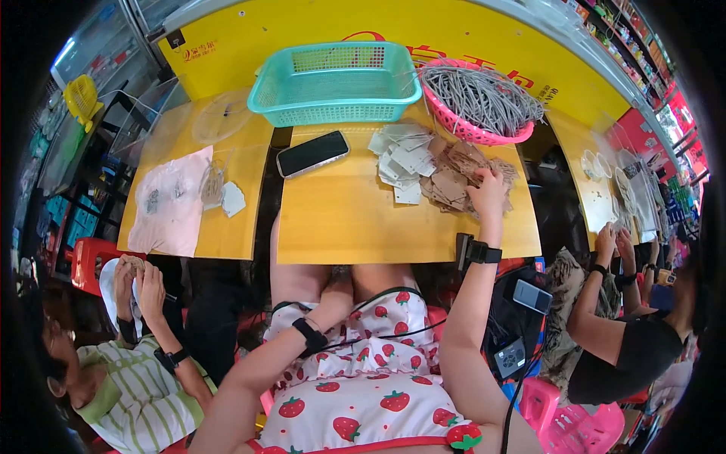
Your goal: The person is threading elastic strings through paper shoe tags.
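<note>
My right hand [488, 191] reaches over a heap of small brown cardboard cards [456, 175], its fingers bent and closed on the cards at the heap's right side. Beside that heap, on the left, lies a loose pile of small white cards [403, 160]. My left hand [335, 296] rests low between my thighs, just below the table's near edge, and its fingers are mostly hidden. Behind the cards, a pink basket [446, 113] holds a thick bundle of grey cords [484, 91]. A black-screened phone [313, 154] lies left of the white cards.
A turquoise plastic basket [333, 115] stands at the table's [355, 234] back, before a yellow panel [287, 26]. People work at both sides: one person's hands [140, 284] at left, another's [616, 242] at right. A pink cloth [172, 197] covers part of the left table.
</note>
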`<state>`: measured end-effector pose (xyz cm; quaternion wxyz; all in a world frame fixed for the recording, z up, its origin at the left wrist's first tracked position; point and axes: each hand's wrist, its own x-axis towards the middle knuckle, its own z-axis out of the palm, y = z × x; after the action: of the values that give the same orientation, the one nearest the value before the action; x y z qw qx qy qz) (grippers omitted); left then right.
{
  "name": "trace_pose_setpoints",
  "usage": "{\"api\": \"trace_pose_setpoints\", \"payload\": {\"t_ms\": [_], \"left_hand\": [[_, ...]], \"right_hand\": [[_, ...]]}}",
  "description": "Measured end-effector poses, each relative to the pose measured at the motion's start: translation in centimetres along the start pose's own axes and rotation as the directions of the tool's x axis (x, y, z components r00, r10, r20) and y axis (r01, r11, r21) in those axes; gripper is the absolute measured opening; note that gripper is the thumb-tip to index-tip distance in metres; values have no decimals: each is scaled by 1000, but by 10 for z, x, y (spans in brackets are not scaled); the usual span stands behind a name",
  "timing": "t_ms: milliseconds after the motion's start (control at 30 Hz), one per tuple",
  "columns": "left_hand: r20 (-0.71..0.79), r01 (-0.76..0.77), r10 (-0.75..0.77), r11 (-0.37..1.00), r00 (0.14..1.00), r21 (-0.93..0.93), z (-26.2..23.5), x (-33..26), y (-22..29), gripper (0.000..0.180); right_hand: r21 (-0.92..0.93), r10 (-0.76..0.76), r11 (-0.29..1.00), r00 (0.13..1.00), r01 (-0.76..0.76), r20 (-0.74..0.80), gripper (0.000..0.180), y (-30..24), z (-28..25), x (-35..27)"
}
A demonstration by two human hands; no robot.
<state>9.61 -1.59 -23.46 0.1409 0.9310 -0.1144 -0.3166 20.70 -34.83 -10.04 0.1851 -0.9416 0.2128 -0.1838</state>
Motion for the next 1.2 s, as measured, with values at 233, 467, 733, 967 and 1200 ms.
{"api": "trace_pose_setpoints", "payload": {"t_ms": [233, 467, 733, 967, 1200], "left_hand": [[218, -256, 139, 643, 966, 722, -3, -36, 0, 39], [110, -383, 494, 497, 863, 779, -35, -43, -16, 31], [357, -582, 476, 507, 804, 636, -48, -42, -22, 36], [99, -306, 310, 743, 945, 595, -60, -40, -30, 28], [125, -880, 889, 400, 440, 256, -24, -39, -46, 34]], "right_hand": [[-22, -2, 1000, 1000, 2, -23, 43, 3, 4, -6], [30, 34, 999, 999, -33, -8, 41, 27, 8, -1], [11, 151, 989, 988, -151, -28, 41, 13, 3, -4], [27, 117, 993, 993, -116, -26, 37, 24, 3, -3], [42, 21, 999, 989, -15, -148, 31, 40, 15, 6]]}}
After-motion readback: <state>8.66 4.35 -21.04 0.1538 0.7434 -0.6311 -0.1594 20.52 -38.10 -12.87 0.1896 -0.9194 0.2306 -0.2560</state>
